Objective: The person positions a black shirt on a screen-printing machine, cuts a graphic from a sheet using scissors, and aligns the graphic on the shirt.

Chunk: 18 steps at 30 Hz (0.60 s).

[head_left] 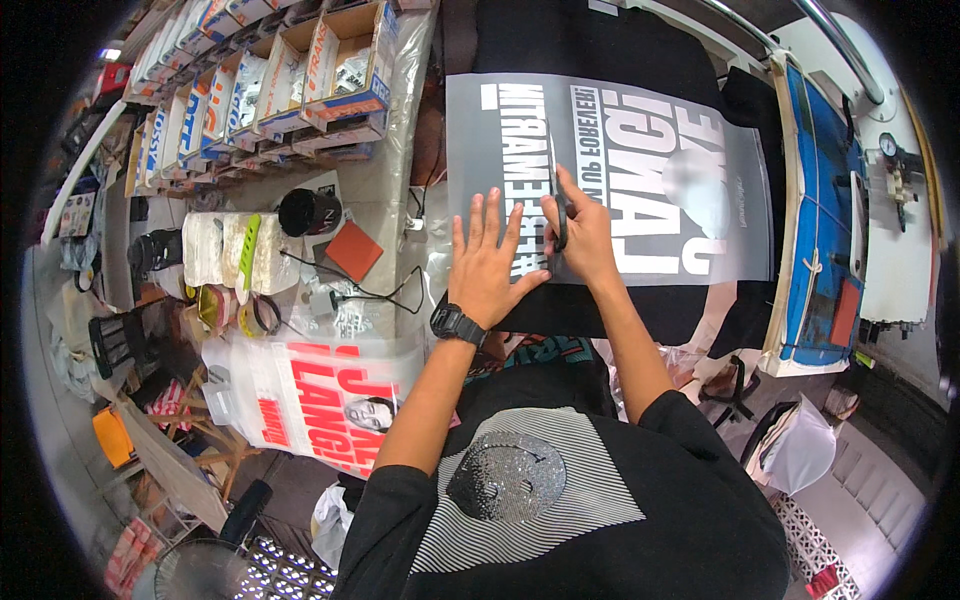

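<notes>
A translucent sheet of film with mirrored white lettering lies across black fabric. My left hand rests flat on the film's left part, fingers spread, holding nothing. Beside it, my right hand grips a pair of scissors by the dark handles. The blades point away from me, along the gap between two lines of lettering. My right fingers partly hide the handles, and I cannot tell how far the blades are apart.
Cardboard bins stand at the far left. Nearer are a dark cup, a reddish-brown square pad, a green cutter and a red-lettered film. A blue-sided board stands right, beside a machine with a gauge.
</notes>
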Each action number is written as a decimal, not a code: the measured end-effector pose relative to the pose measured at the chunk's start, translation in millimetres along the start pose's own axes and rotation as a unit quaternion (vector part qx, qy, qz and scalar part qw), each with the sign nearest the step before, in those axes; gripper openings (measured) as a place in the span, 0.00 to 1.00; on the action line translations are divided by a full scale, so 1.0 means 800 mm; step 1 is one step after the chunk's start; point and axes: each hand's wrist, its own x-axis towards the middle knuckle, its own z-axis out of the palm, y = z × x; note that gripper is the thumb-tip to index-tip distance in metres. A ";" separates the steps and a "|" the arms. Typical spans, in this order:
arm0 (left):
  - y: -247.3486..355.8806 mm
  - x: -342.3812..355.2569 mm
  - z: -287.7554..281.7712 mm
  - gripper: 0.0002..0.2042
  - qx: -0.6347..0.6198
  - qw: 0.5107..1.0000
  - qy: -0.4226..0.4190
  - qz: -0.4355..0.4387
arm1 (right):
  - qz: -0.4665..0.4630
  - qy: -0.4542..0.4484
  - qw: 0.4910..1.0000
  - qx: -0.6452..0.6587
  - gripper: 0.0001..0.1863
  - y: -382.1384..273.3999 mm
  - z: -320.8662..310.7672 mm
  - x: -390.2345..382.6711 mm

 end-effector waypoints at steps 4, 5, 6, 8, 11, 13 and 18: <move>0.000 0.001 0.000 0.49 -0.005 1.000 0.002 0.001 | -0.007 -0.001 1.000 0.018 0.30 -0.001 0.000 0.010; 0.000 0.001 0.000 0.49 -0.003 1.000 0.003 -0.002 | -0.010 0.002 1.000 0.013 0.30 0.000 0.001 0.013; 0.000 0.000 -0.002 0.48 -0.001 1.000 0.004 -0.004 | -0.013 0.004 1.000 0.008 0.30 0.000 0.002 0.015; 0.001 0.000 -0.004 0.48 -0.001 1.000 -0.001 -0.007 | -0.021 0.004 1.000 0.009 0.31 -0.002 0.002 0.022; 0.000 0.000 -0.004 0.49 -0.005 1.000 -0.002 -0.007 | -0.048 0.012 0.997 -0.059 0.30 -0.007 -0.001 0.042; -0.001 -0.002 -0.003 0.49 -0.003 1.000 -0.002 -0.008 | -0.052 0.012 0.997 -0.056 0.30 -0.020 -0.002 0.066; 0.003 0.000 -0.004 0.49 -0.006 1.000 -0.001 -0.005 | -0.122 0.086 0.976 -0.162 0.29 -0.079 -0.036 0.144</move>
